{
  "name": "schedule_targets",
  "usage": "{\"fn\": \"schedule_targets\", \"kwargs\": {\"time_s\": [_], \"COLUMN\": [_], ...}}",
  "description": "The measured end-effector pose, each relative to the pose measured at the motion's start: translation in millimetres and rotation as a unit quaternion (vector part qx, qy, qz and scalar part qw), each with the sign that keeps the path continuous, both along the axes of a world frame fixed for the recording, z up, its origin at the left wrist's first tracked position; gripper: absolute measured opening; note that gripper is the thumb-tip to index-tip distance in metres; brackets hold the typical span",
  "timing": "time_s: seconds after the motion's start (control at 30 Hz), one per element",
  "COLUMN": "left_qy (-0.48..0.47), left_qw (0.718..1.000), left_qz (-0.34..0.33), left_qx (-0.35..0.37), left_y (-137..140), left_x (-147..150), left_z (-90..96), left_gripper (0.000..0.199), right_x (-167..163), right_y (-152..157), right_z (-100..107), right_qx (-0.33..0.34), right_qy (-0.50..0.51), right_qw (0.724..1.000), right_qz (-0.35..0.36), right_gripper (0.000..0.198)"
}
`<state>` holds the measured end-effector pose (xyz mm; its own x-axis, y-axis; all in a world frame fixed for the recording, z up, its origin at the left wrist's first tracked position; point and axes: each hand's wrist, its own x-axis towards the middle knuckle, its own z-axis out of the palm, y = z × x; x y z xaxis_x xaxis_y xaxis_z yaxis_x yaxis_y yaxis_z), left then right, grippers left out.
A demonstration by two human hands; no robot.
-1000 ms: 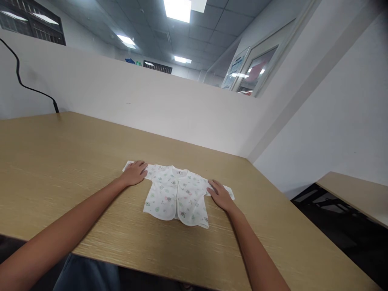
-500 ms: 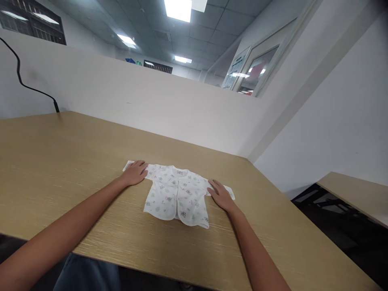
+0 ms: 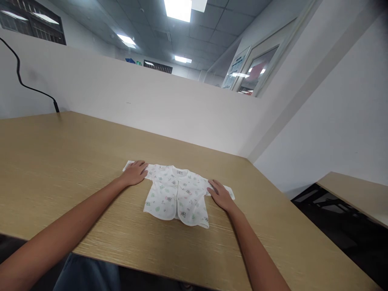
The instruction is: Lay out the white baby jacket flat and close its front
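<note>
A small white baby jacket (image 3: 163, 194) with a printed pattern of little green, pink and dark figures lies flat on the wooden table (image 3: 100, 149). Its neckline points away from me and both sleeves are spread out sideways. My left hand (image 3: 135, 172) rests flat on the left sleeve, fingers stretched, covering its middle; the cuff shows beyond. On the other side, my right hand (image 3: 220, 195) lies flat over the right sleeve with its fingers extended, and that cuff sticks out past it. The front edges meet near the middle and part slightly toward the hem.
A low white partition (image 3: 163, 105) runs along the table's far edge, and a white wall (image 3: 321, 121) rises at the right. A black cable (image 3: 36, 89) hangs down at the far left. Another table (image 3: 357, 194) stands at the right, with dark space beneath it.
</note>
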<state>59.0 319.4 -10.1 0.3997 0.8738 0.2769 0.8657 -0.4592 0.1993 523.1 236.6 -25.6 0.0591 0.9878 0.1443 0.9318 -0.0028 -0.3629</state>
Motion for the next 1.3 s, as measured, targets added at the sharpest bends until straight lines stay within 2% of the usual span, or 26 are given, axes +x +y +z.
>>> {"fn": "schedule_targets", "kwargs": {"time_s": [1.3], "left_qy": [0.008], "left_qw": [1.0], "left_qz": [-0.002], "left_qx": [0.001], "left_y": [1.9], "left_x": [-0.8], "left_z": [-0.9], "left_gripper": [0.051], "right_x": [-3.5], "right_y": [-2.3], "right_z": [3.8], "right_qx": [-0.009], "right_qy": [-0.004], "right_qw": [1.0], "right_qz": [-0.003], "right_gripper": [0.06]}}
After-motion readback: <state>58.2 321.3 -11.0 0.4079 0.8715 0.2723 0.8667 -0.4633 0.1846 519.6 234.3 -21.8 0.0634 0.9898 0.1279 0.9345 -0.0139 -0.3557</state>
